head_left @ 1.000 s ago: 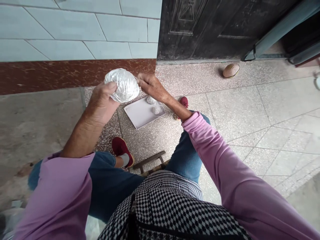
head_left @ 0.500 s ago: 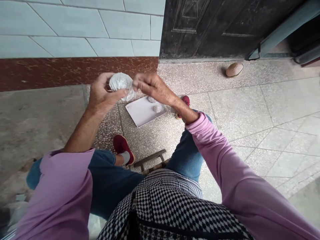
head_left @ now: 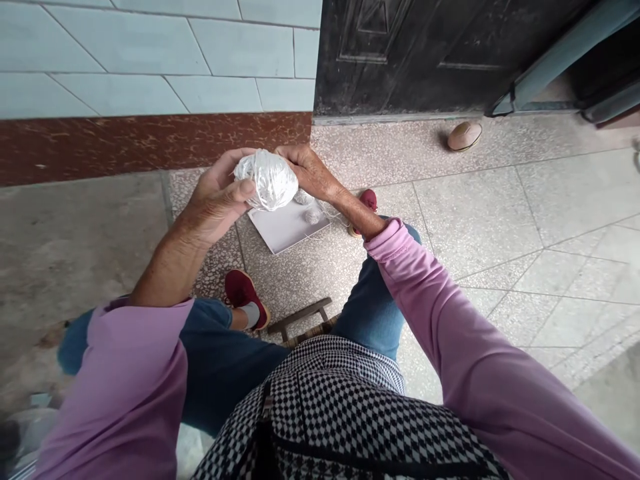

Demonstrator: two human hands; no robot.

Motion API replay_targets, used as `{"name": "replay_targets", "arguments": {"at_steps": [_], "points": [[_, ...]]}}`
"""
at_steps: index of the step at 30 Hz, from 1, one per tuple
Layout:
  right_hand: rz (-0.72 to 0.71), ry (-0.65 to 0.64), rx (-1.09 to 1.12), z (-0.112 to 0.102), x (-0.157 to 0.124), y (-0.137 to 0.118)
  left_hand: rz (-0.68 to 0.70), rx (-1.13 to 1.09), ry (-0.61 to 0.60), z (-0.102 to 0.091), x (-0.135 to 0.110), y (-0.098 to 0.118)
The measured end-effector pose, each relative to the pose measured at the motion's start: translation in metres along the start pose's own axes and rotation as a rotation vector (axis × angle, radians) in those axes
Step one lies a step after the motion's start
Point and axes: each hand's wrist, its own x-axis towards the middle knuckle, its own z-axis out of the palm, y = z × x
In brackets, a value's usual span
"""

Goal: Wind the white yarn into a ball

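A ball of shiny white twine (head_left: 270, 183) is held up in front of me, its strands wound in many directions. My left hand (head_left: 215, 197) is wrapped round its left side, with the thumb lying across the front. My right hand (head_left: 313, 173) is closed against the upper right side of the same ball; its fingertips are partly hidden behind it. Below the ball, a shallow white box lid (head_left: 283, 230) lies on the floor. Inside it are small whitish balls (head_left: 313, 215), and thin loose strands (head_left: 327, 223) trail over its right edge.
A tiled wall (head_left: 200, 53) and a dark door (head_left: 390, 67) stand ahead. A tan, rounded object (head_left: 464, 136) sits on the speckled floor by the door. My red shoes (head_left: 245, 297) are on either side of the lid. A wooden stool edge (head_left: 303, 315) shows beneath me.
The twine ball has turned and shifted right, showing more of its surface. My right hand has come in against it, where before it was just off its right side.
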Motion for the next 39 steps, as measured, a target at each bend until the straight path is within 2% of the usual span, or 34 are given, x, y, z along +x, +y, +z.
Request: {"name": "replay_targets", "arguments": {"at_steps": [4, 8, 12, 16, 18, 20, 22, 24, 27, 30, 34, 39], "points": [[0.001, -0.027, -0.014, 0.000, 0.000, 0.004, -0.029, 0.016, -0.003, 0.000, -0.002, 0.004], [-0.040, -0.017, 0.014, -0.002, -0.004, 0.005, -0.078, 0.029, 0.003, 0.008, -0.004, 0.012], [0.025, -0.037, -0.023, 0.003, -0.008, -0.006, 0.019, -0.041, 0.069, 0.011, 0.000, 0.019], [0.030, -0.192, -0.007, 0.023, -0.021, -0.019, 0.179, 0.002, 0.227, -0.012, 0.019, 0.013], [-0.016, -0.265, 0.068, 0.030, -0.027, -0.021, 0.242, 0.106, 0.340, -0.031, 0.029, 0.007], [-0.067, -0.301, 0.160, 0.029, -0.029, -0.019, 0.268, 0.286, 0.389, -0.045, 0.032, 0.003], [-0.111, -0.280, 0.249, 0.019, -0.026, -0.015, 0.225, 0.458, 0.325, -0.050, 0.026, 0.004], [-0.121, -0.197, 0.299, 0.002, -0.018, -0.010, 0.129, 0.525, 0.180, -0.043, 0.013, 0.010], [-0.096, -0.058, 0.238, -0.017, -0.006, -0.001, -0.017, 0.437, -0.048, -0.025, -0.006, 0.022], [-0.183, 0.045, 0.135, -0.015, 0.000, 0.008, -0.099, 0.321, -0.184, -0.013, -0.014, 0.027], [-0.296, 0.115, 0.052, 0.000, 0.001, 0.016, -0.112, 0.239, -0.242, -0.003, -0.015, 0.022], [-0.237, 0.081, -0.007, -0.003, 0.000, 0.017, -0.111, 0.238, -0.163, 0.009, -0.017, 0.013]]}}
